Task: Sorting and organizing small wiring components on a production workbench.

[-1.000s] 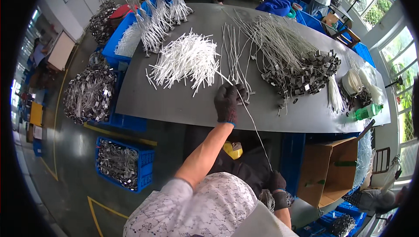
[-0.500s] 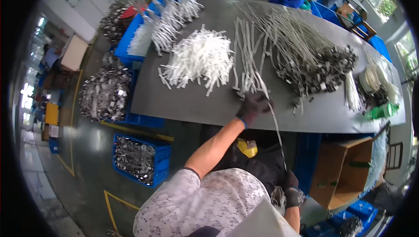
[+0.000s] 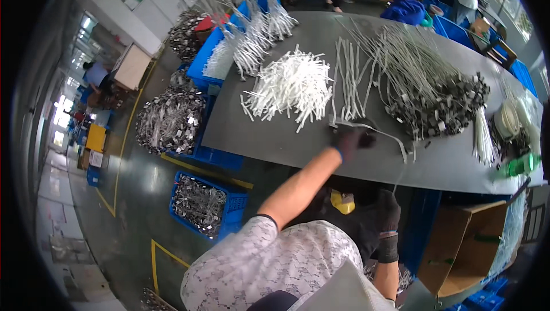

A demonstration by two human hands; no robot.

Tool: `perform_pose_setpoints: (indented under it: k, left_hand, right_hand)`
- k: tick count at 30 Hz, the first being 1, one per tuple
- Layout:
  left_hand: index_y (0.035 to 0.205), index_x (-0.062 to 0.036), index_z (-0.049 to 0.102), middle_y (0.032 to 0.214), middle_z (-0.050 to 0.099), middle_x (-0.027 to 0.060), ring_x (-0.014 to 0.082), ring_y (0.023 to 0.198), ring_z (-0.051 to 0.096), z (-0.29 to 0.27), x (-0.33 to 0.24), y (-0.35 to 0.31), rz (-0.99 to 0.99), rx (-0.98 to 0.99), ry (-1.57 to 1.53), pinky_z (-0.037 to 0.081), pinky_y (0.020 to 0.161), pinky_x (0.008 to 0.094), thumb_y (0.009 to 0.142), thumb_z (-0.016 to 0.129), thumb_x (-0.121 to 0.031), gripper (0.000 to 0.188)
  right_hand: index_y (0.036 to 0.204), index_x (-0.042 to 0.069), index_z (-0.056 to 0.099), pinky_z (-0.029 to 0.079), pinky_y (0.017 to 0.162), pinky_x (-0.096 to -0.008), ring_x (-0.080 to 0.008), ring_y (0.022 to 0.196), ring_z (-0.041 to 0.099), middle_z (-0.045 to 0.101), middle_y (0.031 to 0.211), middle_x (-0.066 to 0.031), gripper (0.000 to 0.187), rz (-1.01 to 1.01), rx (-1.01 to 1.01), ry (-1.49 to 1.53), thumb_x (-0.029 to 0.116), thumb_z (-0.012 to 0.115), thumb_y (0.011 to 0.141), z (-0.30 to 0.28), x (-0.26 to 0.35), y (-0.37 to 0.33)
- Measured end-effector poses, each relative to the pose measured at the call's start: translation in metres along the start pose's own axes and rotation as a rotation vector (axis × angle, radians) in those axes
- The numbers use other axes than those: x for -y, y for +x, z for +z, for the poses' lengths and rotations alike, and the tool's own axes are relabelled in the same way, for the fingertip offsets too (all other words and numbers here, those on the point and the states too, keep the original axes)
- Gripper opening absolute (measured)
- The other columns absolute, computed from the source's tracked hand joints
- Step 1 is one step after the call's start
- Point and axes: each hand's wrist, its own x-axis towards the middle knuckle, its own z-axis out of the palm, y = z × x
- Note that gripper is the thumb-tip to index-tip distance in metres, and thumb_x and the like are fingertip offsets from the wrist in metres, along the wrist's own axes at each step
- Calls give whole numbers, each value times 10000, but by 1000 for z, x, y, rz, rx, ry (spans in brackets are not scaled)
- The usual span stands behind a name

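At the table's front edge, my left hand (image 3: 350,140) in a dark glove lies by the near ends of a few loose grey flat cables (image 3: 349,79); motion blur smears its fingers. One pale flat cable (image 3: 378,130) runs from beside that hand to the right, bends, and drops over the edge. Its lower end reaches my right hand (image 3: 388,210), gloved and closed above my lap. To the left of the loose cables is a heap of short white strips (image 3: 292,87). On the right spreads a big bundle of grey cables with dark connectors (image 3: 435,107).
Blue crates (image 3: 235,202) filled with cables stand on the floor at left. A blue bin (image 3: 209,61) with white-ended bundles adjoins the table (image 3: 258,139). An open cardboard box (image 3: 458,242) sits below right, near a green bottle (image 3: 518,165). People are in the background.
The view has shifted, moving the scene right and down. My right hand has risen closer to the table edge, and the once taut cable now bends slackly. My left hand stays at the cable ends.
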Motion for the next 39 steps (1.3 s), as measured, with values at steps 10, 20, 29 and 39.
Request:
perform_pose_setpoints:
  k: [10, 20, 29, 39]
  left_hand:
    - [1198, -41, 641, 1037, 711, 116, 242, 910, 706, 4, -53, -32, 66, -69, -137, 608, 811, 426, 1035, 564, -228, 260]
    - [1018, -44, 684, 940, 704, 67, 188, 849, 684, -38, -134, -16, 306, -11, 48, 583, 752, 357, 993, 579, -119, 131]
    - [1050, -21, 715, 986, 735, 89, 161, 950, 697, -3, -16, -26, -3, 267, 382, 576, 858, 322, 965, 699, -284, 277]
    - [946, -22, 750, 749, 682, 29, 90, 739, 619, 27, 32, -70, 19, 188, 745, 491, 686, 293, 932, 703, -314, 296]
  right_hand:
    - [1100, 20, 694, 534, 808, -323, -192, 911, 711, 753, 976, -134, 180, 118, 35, -94, 117, 615, 972, -21, 16, -29]
    - [903, 36, 714, 453, 615, -262, -47, 710, 548, 604, 755, 54, 187, 710, 532, 483, 222, 692, 914, -88, 86, -45]
    - [992, 43, 683, 454, 662, -251, -121, 758, 608, 663, 849, -41, 266, -140, 423, 231, 293, 590, 998, -18, 37, 11]
    - [1108, 107, 663, 480, 525, -263, -97, 543, 585, 671, 782, -10, 352, 448, 178, 904, 413, 498, 1048, 38, 78, 53]
